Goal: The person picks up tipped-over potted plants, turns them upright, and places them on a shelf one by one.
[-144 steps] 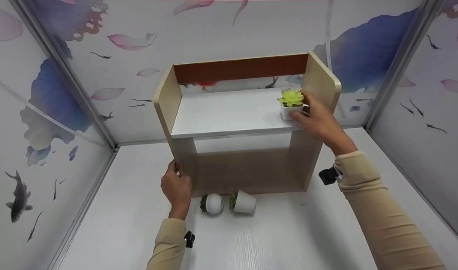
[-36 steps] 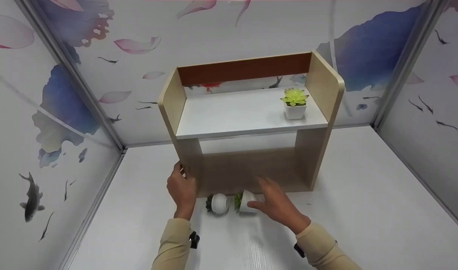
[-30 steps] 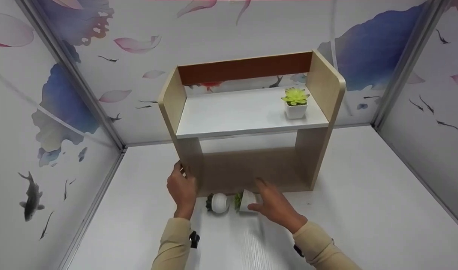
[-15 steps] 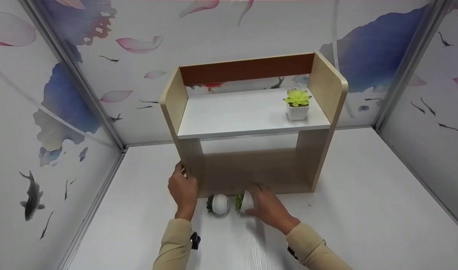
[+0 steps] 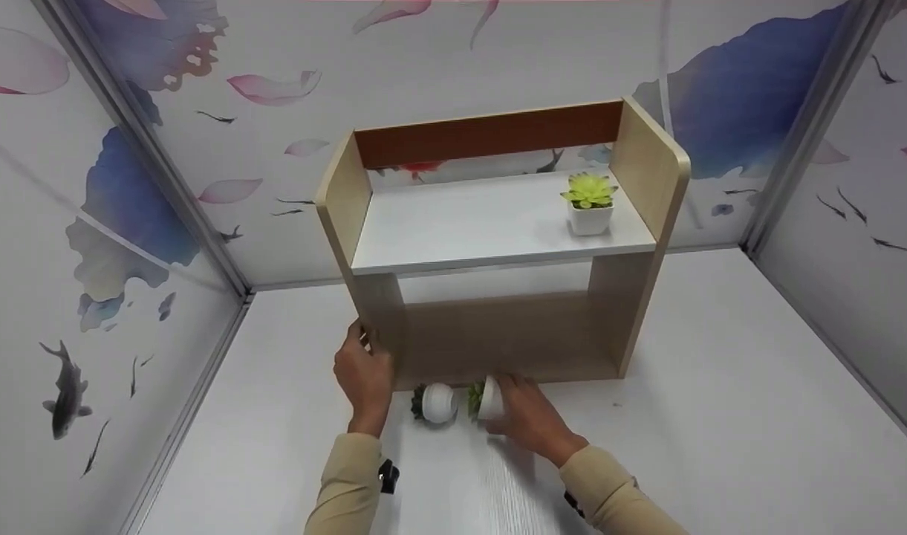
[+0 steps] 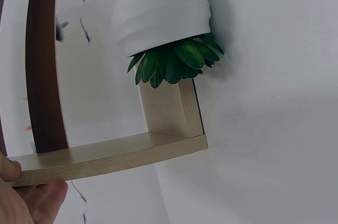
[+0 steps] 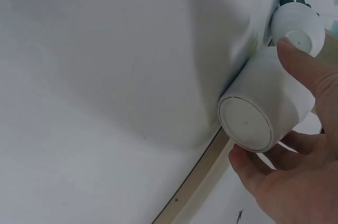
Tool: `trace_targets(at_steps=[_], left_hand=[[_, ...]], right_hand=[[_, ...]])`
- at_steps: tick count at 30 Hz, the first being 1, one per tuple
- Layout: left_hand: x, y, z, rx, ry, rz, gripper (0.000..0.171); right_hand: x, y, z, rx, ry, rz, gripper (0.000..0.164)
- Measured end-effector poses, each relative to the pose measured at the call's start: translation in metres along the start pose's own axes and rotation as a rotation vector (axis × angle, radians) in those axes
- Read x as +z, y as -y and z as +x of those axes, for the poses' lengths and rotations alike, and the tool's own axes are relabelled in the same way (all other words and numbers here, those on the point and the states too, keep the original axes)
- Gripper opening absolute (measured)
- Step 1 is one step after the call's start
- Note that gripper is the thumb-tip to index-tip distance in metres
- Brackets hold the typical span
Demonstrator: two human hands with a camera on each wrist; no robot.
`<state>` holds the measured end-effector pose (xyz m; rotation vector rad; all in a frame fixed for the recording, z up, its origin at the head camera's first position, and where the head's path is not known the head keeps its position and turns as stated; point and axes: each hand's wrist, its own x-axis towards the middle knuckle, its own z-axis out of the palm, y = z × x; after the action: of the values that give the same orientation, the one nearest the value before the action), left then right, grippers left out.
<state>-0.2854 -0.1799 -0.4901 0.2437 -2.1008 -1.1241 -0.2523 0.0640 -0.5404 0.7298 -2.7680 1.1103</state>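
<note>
A small wooden shelf (image 5: 490, 261) with a white board stands on the table. My left hand (image 5: 364, 375) grips the edge of its left side panel (image 6: 121, 155), thumb on one face and fingers on the other. In front of the shelf a potted succulent in a tapered white pot (image 7: 264, 100) lies on its side, green leaves pointing left. My right hand (image 5: 531, 416) holds this pot, thumb on one side and fingers curled round the other. Just left lies another succulent in a round white pot (image 5: 440, 403), its dark green leaves (image 6: 174, 63) also pointing left.
On the shelf's upper board, near the right panel, a yellow-green succulent in a square white pot (image 5: 590, 215) stands upright. The white table (image 5: 720, 416) meets patterned walls (image 5: 498, 59) at the back and sides.
After leaving the yellow-green succulent on the upper board, my right hand has come down to the tapered pot and closed round it. My left hand keeps its grip on the shelf.
</note>
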Motion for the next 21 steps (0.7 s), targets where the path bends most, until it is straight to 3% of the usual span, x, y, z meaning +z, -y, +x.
trace_targets(at_steps=[8,16,21], left_hand=[[0.0014,-0.0012,-0.0025,0.031,0.006,0.005,0.031],[-0.0015,0.0001,-0.0018,0.029,-0.009,0.013,0.032],[-0.0023,-0.0001,-0.0008,0.030,-0.004,0.005,0.032]], right_hand=[[0.0053,-0.0066,-0.0048,0.051,-0.001,-0.010,0.084],[0.0089,-0.0057,-0.0008,0.026,0.006,0.014,0.089],[0.0099,-0.0030,0.0036,0.054,0.004,0.017,0.088]])
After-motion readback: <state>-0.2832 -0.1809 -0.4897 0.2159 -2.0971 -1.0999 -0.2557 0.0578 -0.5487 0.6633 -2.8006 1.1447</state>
